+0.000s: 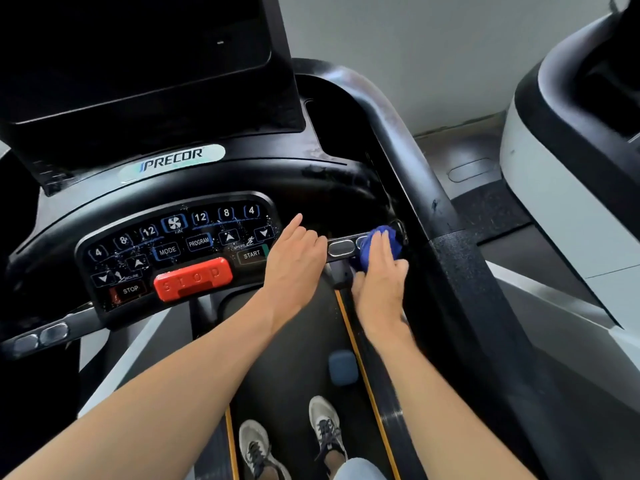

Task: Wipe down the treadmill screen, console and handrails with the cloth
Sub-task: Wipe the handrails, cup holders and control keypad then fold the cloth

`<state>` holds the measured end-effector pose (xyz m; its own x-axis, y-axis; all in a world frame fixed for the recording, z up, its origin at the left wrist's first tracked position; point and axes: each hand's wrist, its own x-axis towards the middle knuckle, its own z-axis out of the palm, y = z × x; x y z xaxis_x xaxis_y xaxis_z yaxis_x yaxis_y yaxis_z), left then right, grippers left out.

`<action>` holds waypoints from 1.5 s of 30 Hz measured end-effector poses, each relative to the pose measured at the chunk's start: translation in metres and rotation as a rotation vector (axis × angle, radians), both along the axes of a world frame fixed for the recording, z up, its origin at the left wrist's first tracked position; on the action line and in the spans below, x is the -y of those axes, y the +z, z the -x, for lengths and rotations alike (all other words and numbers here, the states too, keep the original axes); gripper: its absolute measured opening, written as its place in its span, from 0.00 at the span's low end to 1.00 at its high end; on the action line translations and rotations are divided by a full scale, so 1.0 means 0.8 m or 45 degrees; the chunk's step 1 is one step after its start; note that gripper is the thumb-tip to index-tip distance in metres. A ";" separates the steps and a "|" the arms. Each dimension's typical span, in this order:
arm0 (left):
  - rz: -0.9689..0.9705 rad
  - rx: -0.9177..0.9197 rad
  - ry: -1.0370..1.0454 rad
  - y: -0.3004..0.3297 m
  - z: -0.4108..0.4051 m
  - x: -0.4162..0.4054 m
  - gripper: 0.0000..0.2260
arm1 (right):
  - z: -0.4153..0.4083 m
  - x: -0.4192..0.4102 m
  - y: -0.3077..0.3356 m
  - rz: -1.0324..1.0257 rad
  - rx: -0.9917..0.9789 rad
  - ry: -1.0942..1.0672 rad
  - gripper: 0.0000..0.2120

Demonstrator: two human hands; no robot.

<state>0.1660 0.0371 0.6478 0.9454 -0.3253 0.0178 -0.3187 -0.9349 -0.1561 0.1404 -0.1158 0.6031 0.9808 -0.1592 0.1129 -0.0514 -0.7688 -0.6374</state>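
While the right hand (379,282) presses a bunched blue cloth (379,245) onto the short sensor bar (341,247) at the right of the console (214,188), its grip is curled around the cloth, fingers over the top of the wad. The bar's long axis runs left to right, out from the keypad toward the thick right handrail (408,157), which slopes from upper left down to lower right. The cloth covers the bar's outer end, near the handrail's inner wall. The left hand (294,258) lies flat with fingers together and extended, holding nothing, its fingertips at the inner end of the same bar, just right of the keypad (180,247).

Readable writing: "PRECOR" on the oval badge (173,161) below the dark screen (138,64); keys marked 4, 8, 12 on each side, a fan symbol, "MODE", "PROGRAM", "START", "STOP", and a large red bar (193,279) embossed "STOP" (its letters faint). Water droplets speckle the keypad.

A matching sensor bar (41,336) juts out at lower left. Below, two grey laced shoes (294,441) stand on the black belt (294,341) edged with yellow lines, and a small blue-grey object (343,367) lies on the belt. Another machine (571,150) stands at right.
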 end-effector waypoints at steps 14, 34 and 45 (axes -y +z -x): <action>0.149 0.130 -0.047 -0.003 -0.002 -0.001 0.08 | 0.006 -0.017 0.007 -0.051 0.065 0.393 0.39; 0.164 0.059 0.003 -0.004 -0.002 -0.007 0.18 | 0.001 0.003 -0.014 0.089 0.064 0.413 0.41; 0.237 0.000 0.029 0.002 -0.008 -0.017 0.31 | 0.007 -0.013 -0.019 0.211 0.197 0.407 0.38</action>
<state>0.1722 0.0509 0.6496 0.9526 -0.2946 0.0755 -0.2969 -0.9547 0.0203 0.1345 -0.1055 0.5878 0.9472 0.1846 0.2622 0.2947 -0.8234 -0.4850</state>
